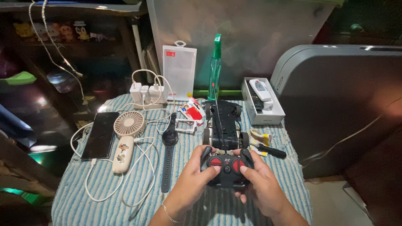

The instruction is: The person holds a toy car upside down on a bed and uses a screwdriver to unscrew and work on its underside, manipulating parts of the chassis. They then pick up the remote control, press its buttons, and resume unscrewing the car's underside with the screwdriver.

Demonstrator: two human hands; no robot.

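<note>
Both hands, left hand point(193, 175) and right hand point(261, 184), grip a black remote control point(226, 166) at lower centre; a toy car chassis point(222, 125) sits just above on the striped surface point(104, 205).

White rectangular package point(179, 72), red corner label, hang tab, upright at counter back. Small red-white packet point(192, 111) flat before it. Open white box point(261, 102) right. Dark phone screen point(100, 134) left, flat.

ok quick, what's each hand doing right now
Left hand: closed on the left side of the remote, thumb by its red button.
Right hand: closed on the remote's right side.
</note>
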